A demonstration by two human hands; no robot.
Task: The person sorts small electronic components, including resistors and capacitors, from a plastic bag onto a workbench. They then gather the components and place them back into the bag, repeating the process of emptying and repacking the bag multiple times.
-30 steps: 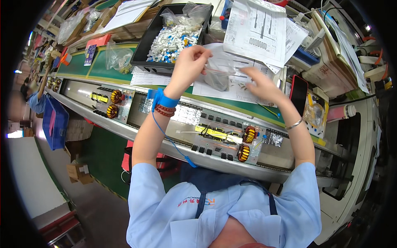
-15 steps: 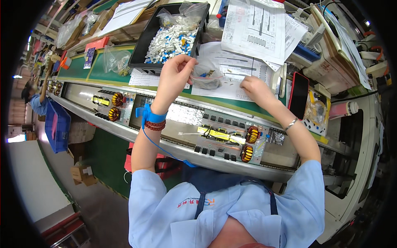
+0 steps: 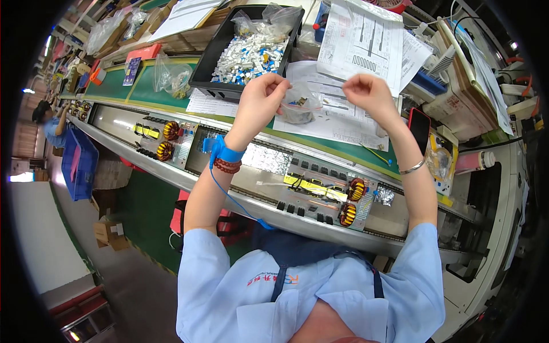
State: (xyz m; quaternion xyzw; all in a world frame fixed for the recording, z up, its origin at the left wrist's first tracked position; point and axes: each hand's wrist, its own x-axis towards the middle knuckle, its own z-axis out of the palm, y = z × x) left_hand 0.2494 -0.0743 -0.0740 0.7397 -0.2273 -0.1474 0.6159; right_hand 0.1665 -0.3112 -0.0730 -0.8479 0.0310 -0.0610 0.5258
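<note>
My left hand is closed in a pinch at the left edge of a small clear plastic bag. Small dark and brownish parts show through the bag, which rests on printed sheets. To the right, my right hand is raised over the papers, apart from the bag, with thumb and fingers pressed together. Whatever is between its fingertips is hidden or too small to name. Nearer my body, a circuit board with yellow-wrapped parts and two copper-wound coils lies on the metal-railed line.
A black tray full of white and blue connectors stands behind my left hand. Another board sits farther left on the line. A dark phone lies right of my right forearm. A blue strap with its cord circles my left wrist.
My right hand has risen away from the bag, and the thin strip near its fingertips no longer shows. My left hand stays by the bag. The whole view has shifted slightly.
</note>
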